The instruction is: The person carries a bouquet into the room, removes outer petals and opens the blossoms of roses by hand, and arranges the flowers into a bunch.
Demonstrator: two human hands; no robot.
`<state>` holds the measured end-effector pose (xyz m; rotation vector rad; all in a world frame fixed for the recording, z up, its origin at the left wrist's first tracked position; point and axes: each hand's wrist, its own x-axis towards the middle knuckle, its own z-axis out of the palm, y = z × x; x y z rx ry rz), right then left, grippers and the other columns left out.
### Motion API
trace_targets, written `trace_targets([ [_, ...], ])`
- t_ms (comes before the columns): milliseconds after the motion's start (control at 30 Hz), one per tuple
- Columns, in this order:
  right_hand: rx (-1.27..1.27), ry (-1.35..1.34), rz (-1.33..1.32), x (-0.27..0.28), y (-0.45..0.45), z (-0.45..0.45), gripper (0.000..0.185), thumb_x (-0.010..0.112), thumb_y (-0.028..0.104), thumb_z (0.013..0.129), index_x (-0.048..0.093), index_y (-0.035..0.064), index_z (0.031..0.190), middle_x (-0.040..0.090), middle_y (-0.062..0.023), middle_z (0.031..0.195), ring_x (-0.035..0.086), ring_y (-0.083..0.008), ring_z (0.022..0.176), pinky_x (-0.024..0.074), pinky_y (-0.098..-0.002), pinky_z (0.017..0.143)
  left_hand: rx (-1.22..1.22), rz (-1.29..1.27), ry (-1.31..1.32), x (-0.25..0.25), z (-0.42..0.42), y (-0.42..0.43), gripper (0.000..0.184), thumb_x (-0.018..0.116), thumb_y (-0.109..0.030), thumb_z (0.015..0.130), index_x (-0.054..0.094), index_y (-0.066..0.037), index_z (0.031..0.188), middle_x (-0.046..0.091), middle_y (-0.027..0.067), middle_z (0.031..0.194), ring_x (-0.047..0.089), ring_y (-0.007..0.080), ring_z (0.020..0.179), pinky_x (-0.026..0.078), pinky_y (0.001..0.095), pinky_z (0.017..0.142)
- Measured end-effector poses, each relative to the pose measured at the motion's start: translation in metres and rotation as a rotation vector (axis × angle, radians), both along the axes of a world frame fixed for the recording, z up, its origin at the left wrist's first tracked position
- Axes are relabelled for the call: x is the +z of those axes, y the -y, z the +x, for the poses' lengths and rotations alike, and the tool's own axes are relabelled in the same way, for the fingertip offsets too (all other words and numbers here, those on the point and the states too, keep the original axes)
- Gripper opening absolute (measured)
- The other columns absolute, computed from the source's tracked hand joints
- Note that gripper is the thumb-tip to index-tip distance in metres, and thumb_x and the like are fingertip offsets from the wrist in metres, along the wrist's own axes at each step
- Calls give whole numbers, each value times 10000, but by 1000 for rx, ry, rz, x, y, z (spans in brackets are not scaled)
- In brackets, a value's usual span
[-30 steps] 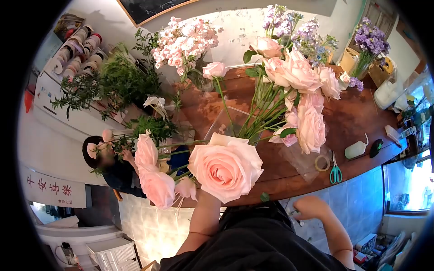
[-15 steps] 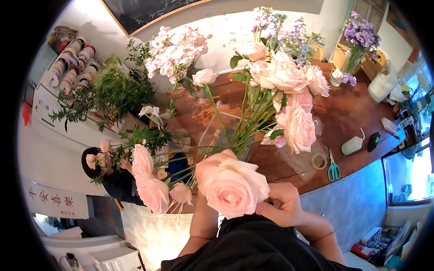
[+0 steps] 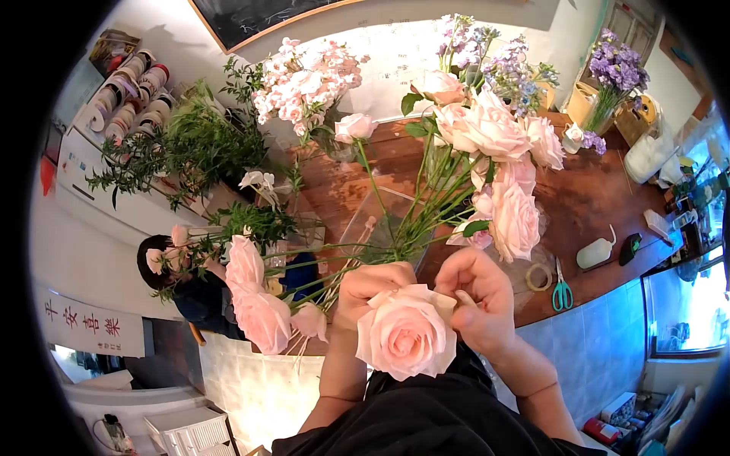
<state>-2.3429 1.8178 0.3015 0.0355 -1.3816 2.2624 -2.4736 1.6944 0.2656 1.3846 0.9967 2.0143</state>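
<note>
Pale pink petals spiral in layers on a large, round, wide-open rose (image 3: 407, 334), held facing upward in front of the person's black shirt (image 3: 433, 418), near the close edge of the reddish-brown wooden bench (image 3: 582, 190). The left hand (image 3: 370, 289) sits directly behind the bloom with its fingers curled closed, gripping the rose below its head; the stem inside that grip is hidden. The right hand (image 3: 484, 304) is at the bloom's right edge, thumb and forefinger pinched together on a small pale petal-like piece (image 3: 464, 298); whether this is attached to the flower, I cannot tell. Beyond the hands, a fanned bunch of long-stemmed light pink roses (image 3: 515, 220) leans to the right, with more full pink blooms (image 3: 262, 319) to the left. Teal-handled scissors (image 3: 562, 295) and a white plastic squeeze bottle (image 3: 595, 254) lie farther right.
</note>
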Motion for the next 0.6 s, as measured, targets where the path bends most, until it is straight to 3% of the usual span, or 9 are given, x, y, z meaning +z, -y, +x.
trace_targets([
  [67,-120,13,408,5,-5,1,96,647,36,766,563,13,804,518,-38,719,442,-74,597,339,-214,525,18,16,-18,0,0,0,245,677,-148,729,613,88,723,595,156,743,530,249,643,417,348,575],
  [100,-237,9,394,9,-1,3,61,609,-34,772,576,-12,726,517,-33,689,451,-89,590,357,-232,534,37,43,-21,-2,0,-1,242,671,-148,731,611,86,717,594,152,739,530,246,643,418,344,575],
  [200,-502,-134,532,-5,9,4,45,596,-49,764,567,-21,745,526,-55,703,467,-123,593,376,-247,548,274,-2,52,4,14,-1,229,660,-146,728,605,74,698,591,140,733,529,229,643,417,324,573],
  [233,-520,-167,447,-19,11,6,27,562,-34,778,556,-9,772,550,-92,727,506,-163,609,402,-264,554,312,-25,82,5,16,-1,225,659,-145,724,603,71,695,590,137,732,528,222,642,415,316,571],
  [333,-468,-316,152,-16,5,-8,88,538,-3,793,527,4,879,561,-114,747,534,-169,632,423,-262,572,272,-62,155,5,10,-1,218,661,-142,708,593,64,693,585,127,732,524,203,639,405,290,565],
  [400,-211,-165,-124,8,6,-6,206,525,10,799,471,11,998,564,-90,764,542,-128,661,409,-207,577,211,-65,113,13,10,-3,215,665,-140,707,585,58,694,581,119,730,522,193,635,403,283,566],
  [533,49,20,68,13,-11,-6,208,586,39,830,527,-2,1025,545,-8,696,467,-19,597,320,-151,486,265,-130,98,12,16,-3,82,624,-36,728,579,-27,660,563,42,661,530,118,568,424,237,494],
  [567,39,41,129,14,-10,-8,186,599,45,833,552,-4,1006,538,7,673,450,-8,577,310,-153,477,187,-241,93,14,14,6,208,685,-133,706,592,51,728,588,107,751,535,187,645,419,280,592],
  [600,30,63,190,17,-7,-11,166,612,51,836,576,-6,987,530,22,649,433,4,557,299,-156,468,187,-214,84,13,15,4,205,688,-133,707,599,50,734,596,110,760,543,190,655,424,279,600],
])
